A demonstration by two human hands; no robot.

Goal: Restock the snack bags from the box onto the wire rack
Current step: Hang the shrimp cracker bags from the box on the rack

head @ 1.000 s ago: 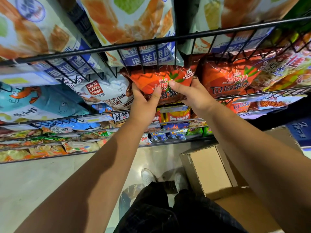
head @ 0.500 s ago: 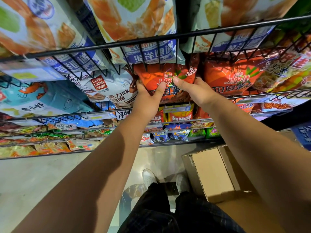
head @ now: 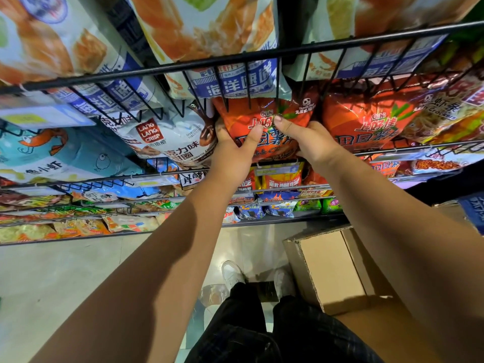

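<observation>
– What is nearest me?

– Your dark trousers [head: 262, 331] and white shoes [head: 231, 273], standing on the pale floor [head: 52, 284]. Just to your right a cardboard box [head: 327, 268] sits on that floor with a flap turned out. Your right arm covers most of it, so I cannot tell what lies inside.

– And my hands?

– Both arms reach out to the wire rack [head: 183, 68]. Your left hand [head: 233, 153] grips the left edge of an orange snack bag [head: 248, 113], thumb laid across the front, fingers curled behind it. Your right hand [head: 311, 141] holds the right side of the same bag, thumb pressed on the front near the middle, the other fingers hidden behind.

– Where is the bag itself?

– On the shelf at the height of your hands, its top tucked under the wires of the shelf above. A white bag [head: 167, 137] with a red label lies just beside it on the left. A second orange bag [head: 366, 121] of the same kind stands just beside it on the right.

– Farther off?

– Above, large white-and-blue bags [head: 235, 82] stand behind the top rail. Below your hands, the lower shelves hold rows of smaller packets [head: 277, 209].
</observation>
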